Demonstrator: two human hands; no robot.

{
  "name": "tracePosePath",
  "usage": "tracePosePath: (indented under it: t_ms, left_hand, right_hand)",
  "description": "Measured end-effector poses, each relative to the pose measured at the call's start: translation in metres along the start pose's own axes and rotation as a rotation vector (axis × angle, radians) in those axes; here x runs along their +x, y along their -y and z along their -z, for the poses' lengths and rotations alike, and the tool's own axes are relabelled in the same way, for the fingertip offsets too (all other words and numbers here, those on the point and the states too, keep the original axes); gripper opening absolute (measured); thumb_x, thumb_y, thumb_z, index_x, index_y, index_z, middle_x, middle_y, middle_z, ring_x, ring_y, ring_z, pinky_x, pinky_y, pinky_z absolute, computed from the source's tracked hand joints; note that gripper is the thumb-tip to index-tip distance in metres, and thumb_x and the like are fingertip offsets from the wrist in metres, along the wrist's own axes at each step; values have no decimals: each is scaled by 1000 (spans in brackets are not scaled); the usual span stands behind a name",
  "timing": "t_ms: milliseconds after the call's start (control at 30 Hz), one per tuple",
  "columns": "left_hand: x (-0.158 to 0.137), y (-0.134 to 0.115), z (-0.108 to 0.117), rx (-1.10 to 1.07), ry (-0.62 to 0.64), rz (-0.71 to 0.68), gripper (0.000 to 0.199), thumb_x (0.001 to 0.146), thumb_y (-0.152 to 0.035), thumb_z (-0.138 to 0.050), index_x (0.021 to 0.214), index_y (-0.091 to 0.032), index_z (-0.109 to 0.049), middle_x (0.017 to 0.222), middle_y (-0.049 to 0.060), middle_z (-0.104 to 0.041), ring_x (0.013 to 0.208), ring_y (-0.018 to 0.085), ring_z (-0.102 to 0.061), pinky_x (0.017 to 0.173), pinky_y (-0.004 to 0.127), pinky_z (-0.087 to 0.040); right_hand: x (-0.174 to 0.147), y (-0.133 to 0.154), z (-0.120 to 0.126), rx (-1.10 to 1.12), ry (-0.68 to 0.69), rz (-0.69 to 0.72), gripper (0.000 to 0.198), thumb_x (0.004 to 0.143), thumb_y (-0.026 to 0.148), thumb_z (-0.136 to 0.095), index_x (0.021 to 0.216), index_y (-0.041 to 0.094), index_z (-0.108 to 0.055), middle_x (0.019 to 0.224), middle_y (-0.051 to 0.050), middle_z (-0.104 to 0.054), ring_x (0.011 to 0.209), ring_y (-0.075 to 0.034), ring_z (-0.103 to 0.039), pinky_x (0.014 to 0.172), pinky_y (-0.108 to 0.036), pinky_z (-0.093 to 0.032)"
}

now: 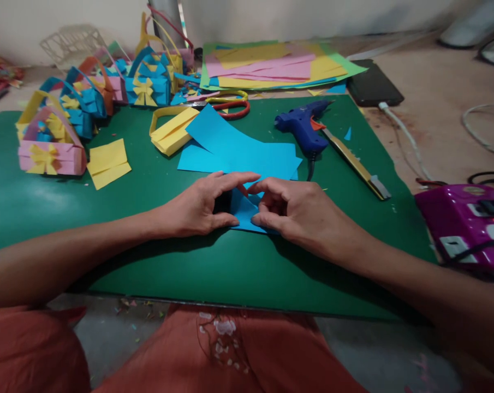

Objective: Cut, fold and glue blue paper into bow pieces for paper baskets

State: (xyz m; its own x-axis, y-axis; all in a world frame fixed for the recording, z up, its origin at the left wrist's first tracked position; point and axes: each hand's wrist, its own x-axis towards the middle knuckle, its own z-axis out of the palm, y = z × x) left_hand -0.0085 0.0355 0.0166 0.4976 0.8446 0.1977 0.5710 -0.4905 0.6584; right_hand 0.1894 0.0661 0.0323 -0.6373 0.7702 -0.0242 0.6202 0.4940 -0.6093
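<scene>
L hand [201, 204] & R hand [299, 210] are both at a small blue sheet [242, 212], which lies on the green mat [214, 273] btwn them, nr the mat's front edge. L grip is wide: thumb & forefinger stand apart in a C, thumb tip at the sheet's near edge. R grip is narrow, fingers curled, thumb tip on the paper; can't tell if it pinches any (fingers hide part of the sheet).

Just beyond the hands: loose blue pcs [238, 153], overlapping. Behind these, a yellow paper box [175, 131] & scissors [214, 100] w/ red & yellow handles. To the R, a blue glue gun [304, 125] on its side, w/ a cutter [355, 162] just beside it.

Far L: a pink paper basket [66, 158] w/ yellow bow, other baskets behind it, & a creased yellow pc [108, 164] beside it. At the back, a stack of coloured sheets [267, 65], then a phone [375, 83] w/ white cable [406, 134]. A purple device [455, 213] sits far R.
</scene>
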Motion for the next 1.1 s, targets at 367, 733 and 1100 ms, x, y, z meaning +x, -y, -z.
tracePosePath:
  t_ms: [367, 733, 1100]
  left_hand:
    - [-1, 3, 3, -50, 40, -46, 69, 76, -20, -68, 138, -27, -39, 112, 4, -64, 100, 17, -58, 93, 32, -43]
    - [1, 6, 4, -10, 116, -134, 29, 79, -13, -62, 106, -24, -67, 99, 4, -66, 98, 17, -56, 96, 36, -38]
    - [0, 6, 4, -7, 127, -146, 29, 80, -16, -62, 109, -21, -64, 102, 4, -66, 100, 18, -56, 101, 40, -33]
  right_hand:
    - [0, 1, 0, 17, -6, -1, 30, 71, 18, -63, 101, 17, -63, 67, 2, -64, 60, -12, -56, 56, -25, -34]
    - [1, -3, -1, 85, -15, -1, 30, 70, 16, -63, 100, 16, -64, 63, 4, -62, 57, -10, -55, 56, -24, -36]
    - [0, -2, -1, 78, -24, 11, 30, 69, 17, -63, 99, 17, -65, 65, 3, -63, 59, -11, -56, 55, -24, -36]
